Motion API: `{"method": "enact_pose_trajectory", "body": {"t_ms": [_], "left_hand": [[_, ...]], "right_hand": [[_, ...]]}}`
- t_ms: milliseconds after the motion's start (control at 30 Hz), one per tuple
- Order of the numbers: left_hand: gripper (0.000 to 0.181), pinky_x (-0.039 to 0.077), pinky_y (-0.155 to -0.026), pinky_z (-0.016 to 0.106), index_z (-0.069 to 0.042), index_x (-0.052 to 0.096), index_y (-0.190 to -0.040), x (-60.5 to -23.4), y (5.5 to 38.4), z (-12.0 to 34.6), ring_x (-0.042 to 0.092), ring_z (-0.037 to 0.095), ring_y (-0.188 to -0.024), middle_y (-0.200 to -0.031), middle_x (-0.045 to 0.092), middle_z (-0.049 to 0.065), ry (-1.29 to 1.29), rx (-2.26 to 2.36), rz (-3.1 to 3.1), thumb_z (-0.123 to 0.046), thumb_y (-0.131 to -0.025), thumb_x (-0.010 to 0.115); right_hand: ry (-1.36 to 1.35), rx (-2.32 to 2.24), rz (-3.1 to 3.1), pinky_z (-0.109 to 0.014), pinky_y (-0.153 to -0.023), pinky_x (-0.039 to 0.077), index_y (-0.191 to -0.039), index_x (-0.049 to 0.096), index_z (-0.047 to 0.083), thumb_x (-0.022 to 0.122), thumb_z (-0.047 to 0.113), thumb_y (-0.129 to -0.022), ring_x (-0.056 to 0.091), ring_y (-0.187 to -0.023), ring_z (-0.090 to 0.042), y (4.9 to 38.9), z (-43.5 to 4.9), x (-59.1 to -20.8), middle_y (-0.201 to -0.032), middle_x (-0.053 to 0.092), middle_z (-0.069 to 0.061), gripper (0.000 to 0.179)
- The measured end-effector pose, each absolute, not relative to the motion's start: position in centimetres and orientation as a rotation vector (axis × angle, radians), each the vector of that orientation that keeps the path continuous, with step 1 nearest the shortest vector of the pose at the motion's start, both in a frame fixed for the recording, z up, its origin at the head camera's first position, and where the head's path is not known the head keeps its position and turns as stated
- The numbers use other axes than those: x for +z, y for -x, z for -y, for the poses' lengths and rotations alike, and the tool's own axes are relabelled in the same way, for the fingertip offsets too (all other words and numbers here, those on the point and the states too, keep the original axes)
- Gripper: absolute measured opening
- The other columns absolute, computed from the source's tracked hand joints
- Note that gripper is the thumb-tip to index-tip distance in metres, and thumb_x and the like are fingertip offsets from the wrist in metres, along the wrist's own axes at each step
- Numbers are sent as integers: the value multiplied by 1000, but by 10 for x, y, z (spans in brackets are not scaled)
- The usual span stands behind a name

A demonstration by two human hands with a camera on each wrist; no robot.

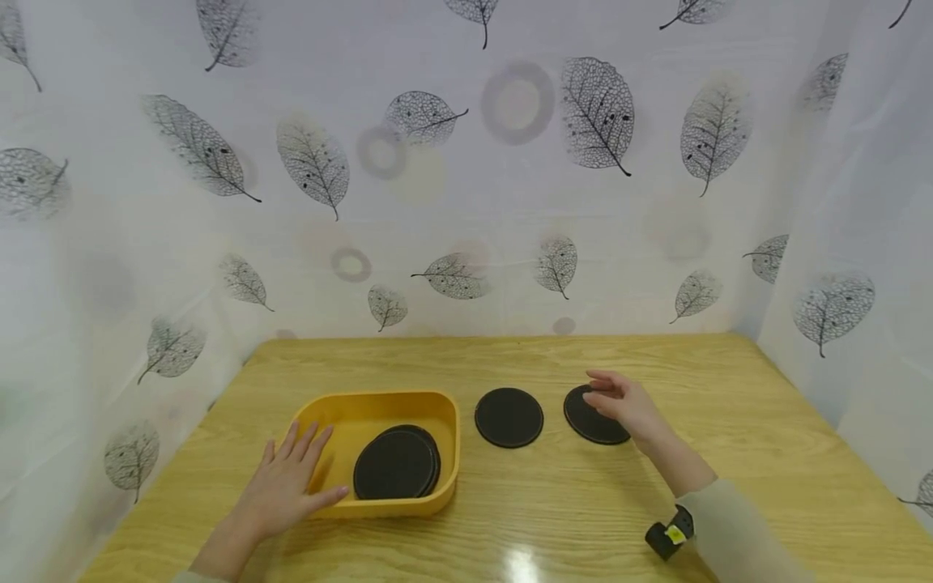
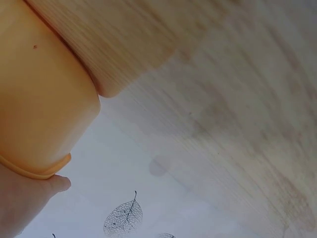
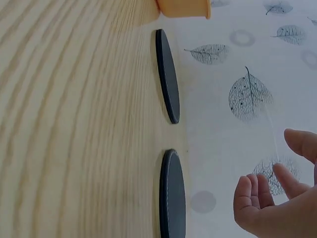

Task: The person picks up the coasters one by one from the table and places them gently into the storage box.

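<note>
A yellow plastic bin (image 1: 415, 508) stands at the left of the table, with black round coasters (image 1: 396, 465) stacked unevenly inside. My left hand (image 1: 280, 486) rests on the bin's left side, fingers spread and thumb along the front rim; the left wrist view has the thumb (image 2: 54, 183) against the rim. To the bin's right lies one black coaster (image 1: 509, 417), flat on the wood. Farther right is another coaster (image 1: 596, 427), partly covered by my right hand (image 1: 623, 405). That hand hovers above it, fingers loosely bent and holding nothing, apart from the coaster in the right wrist view.
The wooden table (image 1: 554, 518) ends at a pale curtain (image 1: 466, 186) printed with leaves, which hangs behind and along both sides. A small black device (image 1: 666, 536) is strapped at the right sleeve.
</note>
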State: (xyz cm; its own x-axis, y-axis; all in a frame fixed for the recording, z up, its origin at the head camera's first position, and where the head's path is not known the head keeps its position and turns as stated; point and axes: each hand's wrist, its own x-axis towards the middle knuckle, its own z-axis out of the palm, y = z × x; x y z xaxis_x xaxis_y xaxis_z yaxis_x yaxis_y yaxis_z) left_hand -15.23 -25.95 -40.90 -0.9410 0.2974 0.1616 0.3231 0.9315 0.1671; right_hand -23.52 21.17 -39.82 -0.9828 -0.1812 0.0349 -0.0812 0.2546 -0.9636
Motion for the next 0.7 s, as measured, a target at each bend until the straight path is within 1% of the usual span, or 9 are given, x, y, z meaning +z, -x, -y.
{"method": "enact_pose_trajectory", "body": {"t_ms": [167,367,700], "left_hand": [[84,11,-92,65,-1,32,-135,-410,152,261,13,44,-127,-137,30,22,471,-277,2953,-58,-76,54],[84,11,-92,65,-1,32,-135,-410,152,261,13,44,-127,-137,28,24,474,-269,2961,-58,-77,53],[85,9,-93,65,0,33,-135,-408,153,260,13,44,-126,-137,30,23,479,-252,2957,-58,-76,54]], "right_hand": [[194,-1825,-2472,-42,-89,40,-133,29,-8,53,16,-89,36,-116,-42,235,-233,-397,-129,31,-32,56],[161,-1796,-2528,-39,-86,42,-132,29,-10,53,17,-89,37,-114,-41,234,-250,-397,-129,30,-32,56],[168,-1663,-2638,-46,-88,39,-132,29,-10,52,15,-90,37,-113,-44,239,-257,-397,-128,32,-33,54]]}}
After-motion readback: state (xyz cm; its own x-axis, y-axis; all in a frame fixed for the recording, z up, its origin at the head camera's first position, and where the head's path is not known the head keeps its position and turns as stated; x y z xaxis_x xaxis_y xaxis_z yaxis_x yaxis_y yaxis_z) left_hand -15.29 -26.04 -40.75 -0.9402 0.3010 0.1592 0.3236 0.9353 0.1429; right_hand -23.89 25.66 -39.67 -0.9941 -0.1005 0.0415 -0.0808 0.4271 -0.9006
